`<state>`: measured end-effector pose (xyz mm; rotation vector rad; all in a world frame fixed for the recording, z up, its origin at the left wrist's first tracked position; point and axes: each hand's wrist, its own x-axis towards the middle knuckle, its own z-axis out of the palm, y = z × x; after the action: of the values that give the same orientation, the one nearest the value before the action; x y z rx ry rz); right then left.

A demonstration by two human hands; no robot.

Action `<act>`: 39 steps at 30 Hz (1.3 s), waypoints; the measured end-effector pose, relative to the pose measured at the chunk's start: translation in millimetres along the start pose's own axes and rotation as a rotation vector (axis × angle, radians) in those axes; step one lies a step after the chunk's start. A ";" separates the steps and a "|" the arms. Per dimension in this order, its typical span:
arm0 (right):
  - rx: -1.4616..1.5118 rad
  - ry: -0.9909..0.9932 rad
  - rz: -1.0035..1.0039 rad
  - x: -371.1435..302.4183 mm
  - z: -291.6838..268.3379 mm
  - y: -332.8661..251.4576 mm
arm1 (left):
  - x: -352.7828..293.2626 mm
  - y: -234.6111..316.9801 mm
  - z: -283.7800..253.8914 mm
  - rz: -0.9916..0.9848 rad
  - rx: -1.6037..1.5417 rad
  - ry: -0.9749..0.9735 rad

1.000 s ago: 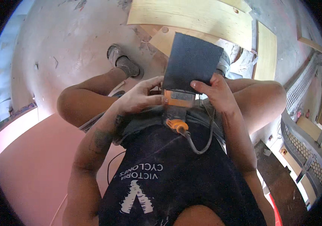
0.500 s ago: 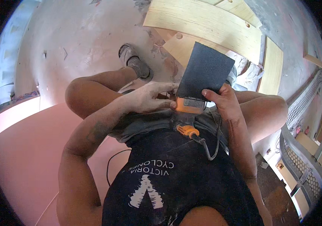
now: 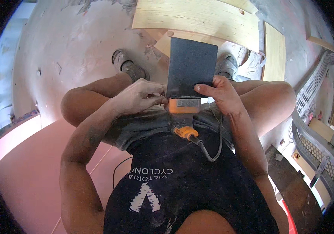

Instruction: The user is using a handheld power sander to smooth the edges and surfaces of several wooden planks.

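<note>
Between both hands [image 3: 137, 97] [image 3: 226, 95], dark sheet [image 3: 192, 64] against orange power tool [image 3: 183, 107].

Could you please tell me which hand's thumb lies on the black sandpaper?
The right hand; the left hand has its thumb by the orange sander.

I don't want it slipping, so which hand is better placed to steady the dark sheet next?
Probably your right hand: its thumb lies on the dark sheet, near its lower right corner. Your left hand has its fingertips beside the orange tool, none across the sheet's face.
</note>
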<state>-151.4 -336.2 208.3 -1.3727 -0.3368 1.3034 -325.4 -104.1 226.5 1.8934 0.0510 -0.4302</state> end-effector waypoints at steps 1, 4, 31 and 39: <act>0.018 0.001 0.000 0.1 -0.7 0.3 | 1.9 0.9 0.3 -0.020 -0.027 0.005; -0.013 0.000 0.035 0.0 -6.2 -0.1 | 4.7 9.4 6.9 -0.052 -0.092 0.053; 0.713 -0.353 0.330 3.8 21.1 -9.8 | 55.8 23.4 12.3 0.148 -0.932 1.195; 0.658 -0.091 -0.125 2.2 24.5 -5.5 | 82.6 20.4 -2.6 0.319 -0.827 0.808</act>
<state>-168.1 -320.2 218.5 -0.7274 -0.0386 1.2248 -242.8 -123.3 219.3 1.1107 0.3920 0.5324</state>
